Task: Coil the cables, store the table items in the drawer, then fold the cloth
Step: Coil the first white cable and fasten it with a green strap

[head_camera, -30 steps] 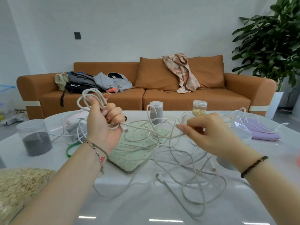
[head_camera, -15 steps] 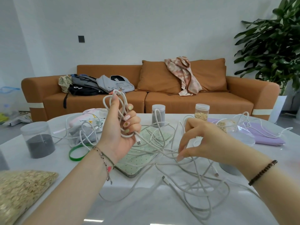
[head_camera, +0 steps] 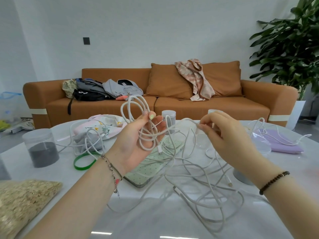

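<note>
A tangle of white cables (head_camera: 198,187) sprawls over the white table (head_camera: 151,219). My left hand (head_camera: 136,145) is raised palm-up over the table's middle. It holds a small coil of white cable (head_camera: 133,109), with upper fingers curled over the loops and a plug end hanging below the palm. To its right, my right hand (head_camera: 224,135) pinches a strand of the same cable at its fingertips; the strand runs taut to the coil. A purple folded cloth (head_camera: 279,144) lies far right with a cable across it.
Under the cables lies a green dotted case (head_camera: 155,164), with a green band (head_camera: 82,163) to its left. A jar of dark powder (head_camera: 41,149), a grain bag (head_camera: 22,204), a pale printed pouch (head_camera: 103,125) and a small grey jar (head_camera: 169,118) stand around. Behind are an orange sofa (head_camera: 207,107) and a plant (head_camera: 293,49).
My left hand has moved right and up with the coil and loosened from a tight fist. My right hand has lifted, drawing a strand up toward the coil.
</note>
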`<state>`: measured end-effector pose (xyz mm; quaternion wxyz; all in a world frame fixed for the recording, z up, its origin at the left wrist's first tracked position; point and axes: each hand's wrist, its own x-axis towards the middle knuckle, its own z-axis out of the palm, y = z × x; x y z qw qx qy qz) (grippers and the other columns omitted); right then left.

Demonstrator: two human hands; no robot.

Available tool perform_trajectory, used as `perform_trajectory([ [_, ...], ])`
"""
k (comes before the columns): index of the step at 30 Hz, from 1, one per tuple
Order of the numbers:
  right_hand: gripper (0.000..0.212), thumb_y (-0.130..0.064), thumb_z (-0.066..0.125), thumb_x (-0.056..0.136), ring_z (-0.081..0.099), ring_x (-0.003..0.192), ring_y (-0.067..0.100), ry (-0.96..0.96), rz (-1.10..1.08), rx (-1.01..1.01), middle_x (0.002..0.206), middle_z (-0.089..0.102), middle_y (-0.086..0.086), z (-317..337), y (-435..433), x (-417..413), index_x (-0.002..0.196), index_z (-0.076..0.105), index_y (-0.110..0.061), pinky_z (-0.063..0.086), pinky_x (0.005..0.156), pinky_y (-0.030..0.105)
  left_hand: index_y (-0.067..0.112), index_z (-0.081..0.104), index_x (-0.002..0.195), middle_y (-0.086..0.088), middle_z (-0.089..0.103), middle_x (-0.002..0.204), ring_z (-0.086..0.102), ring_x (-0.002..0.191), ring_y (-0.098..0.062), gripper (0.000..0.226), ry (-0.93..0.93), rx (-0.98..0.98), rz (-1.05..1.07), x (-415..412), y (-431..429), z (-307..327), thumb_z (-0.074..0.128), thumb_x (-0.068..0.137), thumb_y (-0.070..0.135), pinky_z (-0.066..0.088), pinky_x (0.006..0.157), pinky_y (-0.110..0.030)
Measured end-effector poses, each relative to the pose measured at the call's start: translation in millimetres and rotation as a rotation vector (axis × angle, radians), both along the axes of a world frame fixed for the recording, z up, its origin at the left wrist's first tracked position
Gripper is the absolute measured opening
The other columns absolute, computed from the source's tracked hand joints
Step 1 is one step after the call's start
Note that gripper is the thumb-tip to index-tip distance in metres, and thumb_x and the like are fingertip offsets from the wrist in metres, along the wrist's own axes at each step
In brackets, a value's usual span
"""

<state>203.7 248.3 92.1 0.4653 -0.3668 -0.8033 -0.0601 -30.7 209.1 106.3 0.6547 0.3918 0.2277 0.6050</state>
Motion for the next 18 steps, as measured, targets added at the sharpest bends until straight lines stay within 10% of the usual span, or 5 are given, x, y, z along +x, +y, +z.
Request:
perform_trajectory([
  [7,0.004,-0.025,0.066,0.093,0.048,0.062,0.011,-0.035,0.079,0.056,0.082,0.055,-0.017,-0.7,-11.5,-9.7,0.089,0.068,-0.026,0.039,0.054,0.02,0.003,0.065,0.079,-0.017,0.07,0.103,0.07,0.108,-0.035,0.035,0.025,-0.112,-0.106,10.0,-11.0,2.0,0.048,0.103,0.02,0.056,0.091,-0.054],
  [18,0.021,-0.031,0.056,0.097,0.059,0.061,0.015,-0.351,-0.048,0.346,0.081,0.062,-0.01,-2.8,-9.7,-9.4,0.087,0.074,-0.025,0.042,0.04,0.033,0.011,0.066,0.086,-0.002,0.068,0.074,0.064,0.059,-0.009,0.017,0.535,-0.133,-0.237,20.3,-18.0,-6.8,0.074,0.072,0.015,0.057,0.059,-0.021],
])
